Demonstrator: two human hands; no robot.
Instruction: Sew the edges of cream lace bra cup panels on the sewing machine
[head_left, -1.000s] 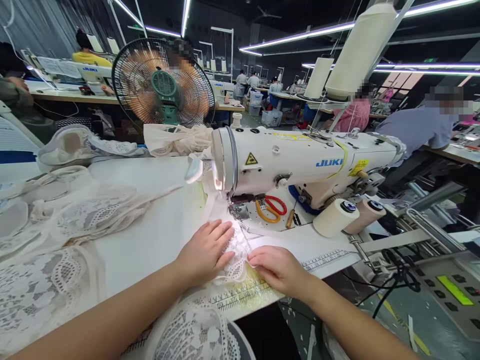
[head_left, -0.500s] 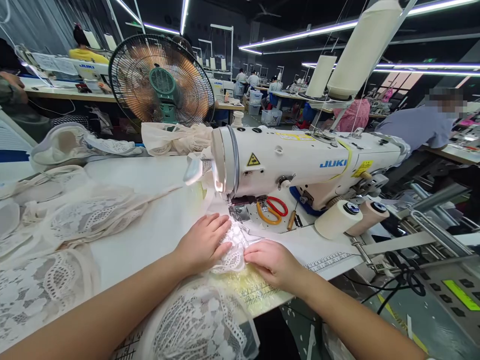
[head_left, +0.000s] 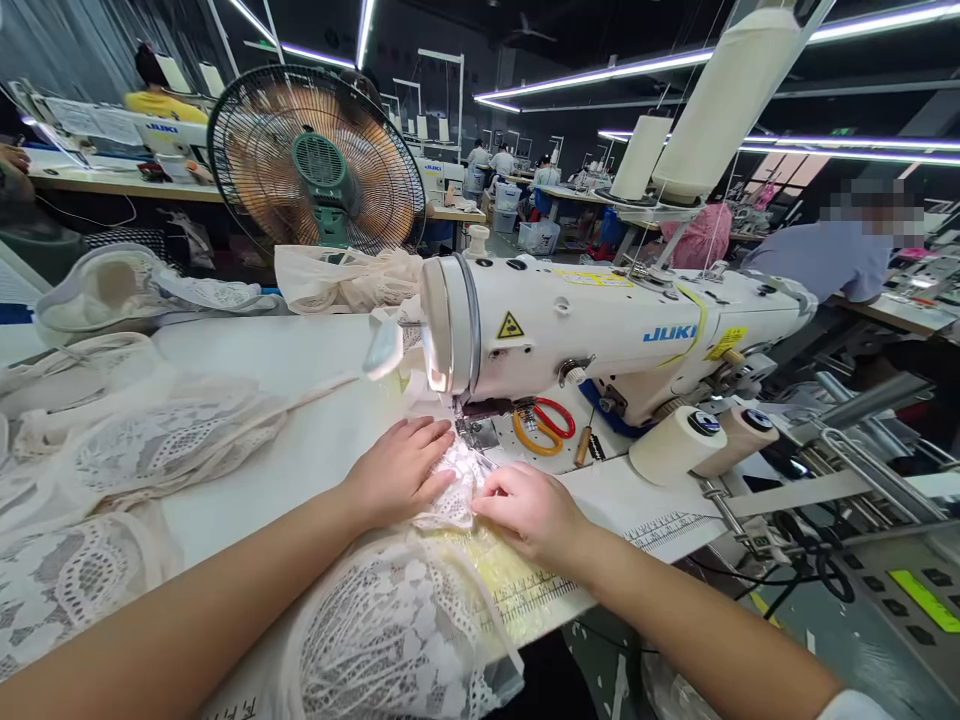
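White lace fabric (head_left: 450,492) lies in front of the needle area of a white sewing machine (head_left: 600,325). My left hand (head_left: 401,470) rests flat on the lace's left side, fingers stretched out towards the presser foot (head_left: 466,432). Thumb and fingers of my right hand (head_left: 529,510) pinch the lace's right edge. A larger white lace bra cup (head_left: 382,630) hangs over the table's front edge below my hands. Whether it is joined to the lace under my fingers, I cannot tell.
Red and orange-handled scissors (head_left: 541,425) and a wooden-handled tool (head_left: 584,445) lie beside the needle plate. Thread cones (head_left: 675,445) stand at right. More lace pieces (head_left: 150,450) cover the table's left. A large fan (head_left: 319,165) stands behind; a person (head_left: 817,250) sits at right.
My right hand has shifted slightly left and up, its fingers curling more around the lace edge. The lace is bunched nearer the presser foot. My left hand stays flat on it.
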